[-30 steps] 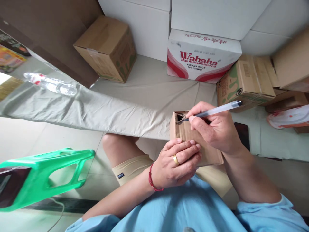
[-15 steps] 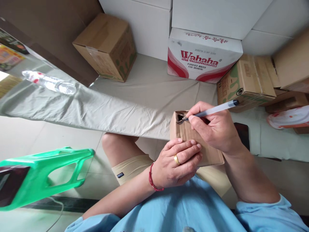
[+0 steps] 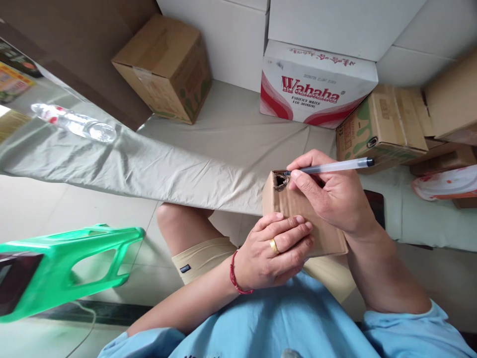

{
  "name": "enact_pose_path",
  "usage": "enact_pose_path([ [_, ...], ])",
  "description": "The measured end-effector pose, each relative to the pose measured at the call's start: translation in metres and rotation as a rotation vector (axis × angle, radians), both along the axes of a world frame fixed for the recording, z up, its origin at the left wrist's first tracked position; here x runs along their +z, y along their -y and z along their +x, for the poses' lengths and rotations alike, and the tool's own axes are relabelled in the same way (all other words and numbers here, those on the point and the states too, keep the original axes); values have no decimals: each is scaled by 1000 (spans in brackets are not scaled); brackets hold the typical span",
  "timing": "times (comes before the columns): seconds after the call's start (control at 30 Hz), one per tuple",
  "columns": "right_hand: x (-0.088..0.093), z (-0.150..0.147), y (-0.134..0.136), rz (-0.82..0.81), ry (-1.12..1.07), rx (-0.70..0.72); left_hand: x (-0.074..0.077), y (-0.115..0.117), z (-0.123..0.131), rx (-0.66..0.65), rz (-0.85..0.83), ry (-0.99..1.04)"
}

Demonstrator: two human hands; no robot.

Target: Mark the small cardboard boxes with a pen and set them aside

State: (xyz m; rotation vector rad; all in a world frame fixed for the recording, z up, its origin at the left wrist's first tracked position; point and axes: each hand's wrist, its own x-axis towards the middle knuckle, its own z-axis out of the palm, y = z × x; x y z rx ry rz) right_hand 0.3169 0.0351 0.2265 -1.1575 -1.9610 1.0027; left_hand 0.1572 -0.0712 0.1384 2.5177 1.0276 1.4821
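A small brown cardboard box [image 3: 328, 233] rests by my lap at the edge of the cloth-covered surface. Near its far left corner is a ragged torn hole [image 3: 280, 182]. My right hand [image 3: 328, 191] pinches a pen [image 3: 339, 165] with a clear barrel and dark end; its tip is at the hole's upper right edge. My left hand [image 3: 278, 248], wearing a gold ring and a red string bracelet, presses down on the box with its fingers stretched across the top. The box's lower side is hidden behind that hand.
A grey cloth [image 3: 208, 164] covers the bench. On it are a clear bottle [image 3: 74, 123], a carton [image 3: 164, 69], a white Wahaha carton [image 3: 316, 84], another carton [image 3: 383, 124] and a dark phone-like object [image 3: 375, 206]. A green plastic stool [image 3: 122, 248] is at the left.
The pen has tilted flatter, and its tip has moved up along the hole's edge. My right hand has shifted slightly upward. My left hand stays on the box.
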Motion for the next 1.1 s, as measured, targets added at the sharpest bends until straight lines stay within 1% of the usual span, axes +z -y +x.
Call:
enact_pose_path([
  [0.27,-1,1,0,93,45,-49,2,1,-1,-1,-4,-11],
  [0.63,1,1,2,99,42,-46,1,1,-1,2,-4,-8],
  [0.7,1,1,3,80,37,-43,1,1,-1,11,2,-6],
  [0.77,2,2,4,37,-9,-30,2,1,-1,13,2,-7],
  [0.87,4,4,7,-33,-230,-42,3,2,-2,9,-2,-10],
  [0.93,3,10,8,-5,-418,-122,2,2,-2,11,6,-9],
  [1.0,-5,23,8,118,-539,-272,0,2,-2,12,25,-5],
  [1.03,-13,33,8,197,-546,-365,0,3,-4,2,38,-5],
  [1.07,-23,45,8,267,-495,-449,-1,3,-6,-15,48,-8],
  [1.1,-35,60,7,312,-390,-515,-1,4,-10,-39,50,-16],
])
